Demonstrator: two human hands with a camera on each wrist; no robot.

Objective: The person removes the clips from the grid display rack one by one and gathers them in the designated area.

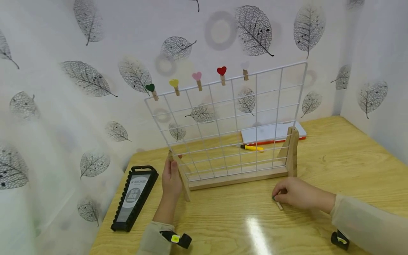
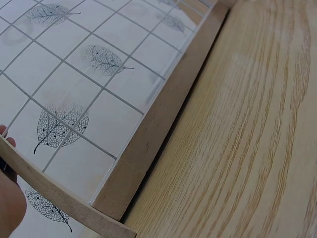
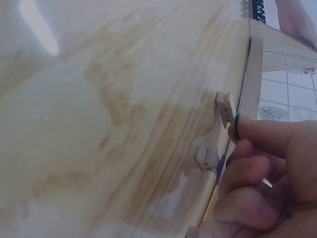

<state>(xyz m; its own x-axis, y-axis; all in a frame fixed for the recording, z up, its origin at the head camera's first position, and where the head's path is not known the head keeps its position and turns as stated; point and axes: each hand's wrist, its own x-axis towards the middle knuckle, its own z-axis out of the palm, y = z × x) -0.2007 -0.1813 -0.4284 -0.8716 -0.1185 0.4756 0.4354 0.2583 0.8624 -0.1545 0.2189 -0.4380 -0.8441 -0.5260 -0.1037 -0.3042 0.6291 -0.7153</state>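
Note:
A white wire grid rack [image 1: 236, 124] stands in a wooden base with two side uprights. Along its top edge sit several small wooden clothespins with hearts, among them green [image 1: 150, 87], yellow [image 1: 174, 83], pink [image 1: 197, 76] and red [image 1: 221, 71]. My left hand [image 1: 172, 179] grips the left wooden upright [image 1: 181, 177]; its fingertips show behind the wood in the left wrist view. In front of the right upright, my right hand [image 1: 294, 193] pinches a small clothespin [image 3: 226, 108] with a dark green top. A second clothespin [image 3: 207, 157] with a purple part shows beside the fingers.
A black wrench holder [image 1: 134, 198] lies left of the rack. Behind the grid are a yellow-handled tool [image 1: 251, 148] and a flat white-and-red case [image 1: 271, 132]. Leaf-print curtains [image 1: 197, 28] close off the table's back and sides.

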